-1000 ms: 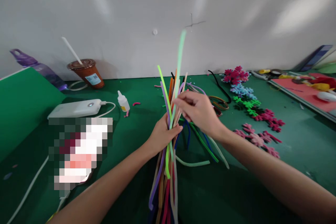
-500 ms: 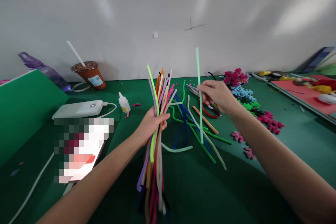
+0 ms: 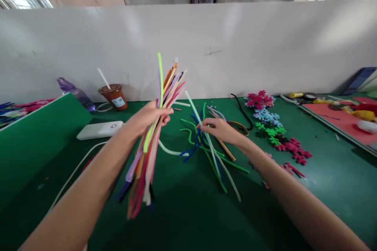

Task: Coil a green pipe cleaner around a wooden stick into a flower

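Lowered from upright to a slant, the mint-green pipe cleaner [image 3: 193,104] in the right hand [image 3: 216,127] has swung leftward over the loose pile since half a second ago, and the left hand's bundle now leans more, its tops tipped rightward. That right hand pinches its single fuzzy stem between thumb and fingers (whether the stem touches the strands below, I cannot tell). The left hand [image 3: 153,115] is closed firmly around the bundle of pipe cleaners [image 3: 153,137], held aloft left of the pile: slim, soft-piled rods in lilac, beige, orange, crimson and brown, a neon-yellow one standing highest, their lower ends splayed.

Beneath the right hand, bright green pipe cleaners [image 3: 235,165], some kinked, cross blue pipe cleaners [image 3: 191,151] on the smooth green tabletop [image 3: 182,211]. One pale curved pipe cleaner [image 3: 172,151] lies between bundle and pile.

Farther right run branching, velvety snowflakes: a crimson snowflake [image 3: 260,99], a light-blue snowflake [image 3: 266,116] and a green snowflake [image 3: 271,131]. At left, a lidded plastic cup [image 3: 113,97] of brown drink (straw poking out at a tilt) stands near a translucent purple bottle [image 3: 77,93], with a glossy white power bank [image 3: 98,130] nearer the person.
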